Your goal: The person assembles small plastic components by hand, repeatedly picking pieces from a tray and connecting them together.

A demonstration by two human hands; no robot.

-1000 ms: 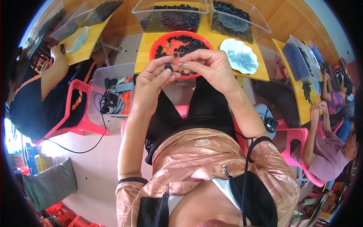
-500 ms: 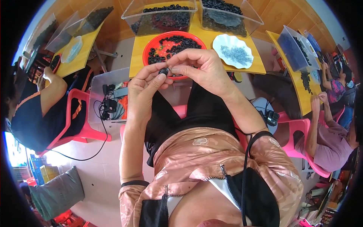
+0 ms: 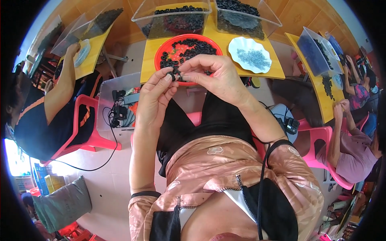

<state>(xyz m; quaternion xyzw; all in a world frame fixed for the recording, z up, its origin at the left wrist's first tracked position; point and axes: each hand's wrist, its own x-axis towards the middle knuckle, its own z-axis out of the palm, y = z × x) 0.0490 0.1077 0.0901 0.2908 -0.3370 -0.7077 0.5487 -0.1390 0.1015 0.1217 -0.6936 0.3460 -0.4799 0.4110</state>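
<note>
My left hand (image 3: 155, 94) pinches a small black ring-shaped part (image 3: 172, 76) between thumb and fingertips. Close against it, my right hand (image 3: 215, 74) has thumb and forefinger pressed together at the part's right side; whatever lies between those fingertips is too small to make out. Both hands are over the near edge of a round red tray (image 3: 157, 51) that holds many loose black parts (image 3: 193, 50). To the tray's right stands a white scalloped plate (image 3: 234, 45) heaped with small clear or silvery pieces (image 3: 253, 60).
Two clear bins (image 3: 173, 16) of black parts stand at the back of the yellow table (image 3: 148, 74). On the floor at left is a clear box (image 3: 106, 90) with cables. Co-workers sit at both sides on pink chairs (image 3: 90, 128). A black camera (image 3: 291, 125) lies by my right forearm.
My hands stay together over the tray; the left fingers have spread and turned slightly around the black part. The left co-worker's arm has reached forward to a plate.
</note>
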